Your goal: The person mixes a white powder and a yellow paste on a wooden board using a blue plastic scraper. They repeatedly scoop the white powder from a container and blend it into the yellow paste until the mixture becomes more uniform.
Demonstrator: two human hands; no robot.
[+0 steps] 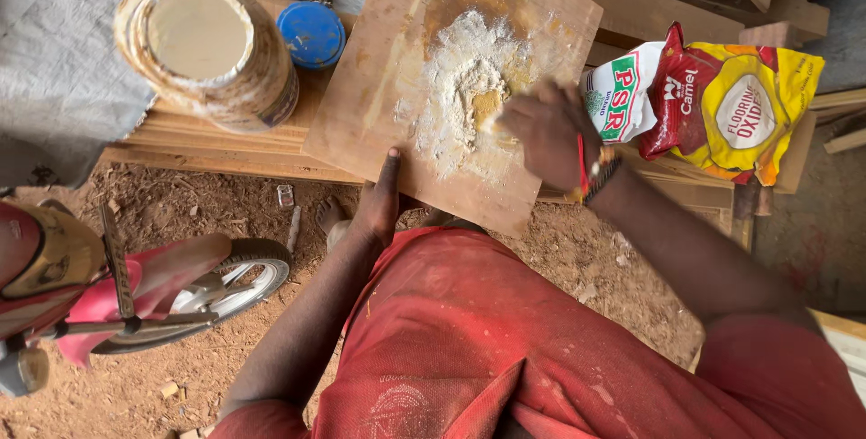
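left hand grips board | right hand pinches paste | red-yellow bag right

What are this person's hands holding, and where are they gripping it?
The left hand grips the wooden board at its near edge. The right hand works in the pale powder; whether it holds a tool cannot be told.

My work surface is a stack of wooden planks above the dirt floor. On it rest a square board, a stained tin, a blue lid and a yellow-red bag.
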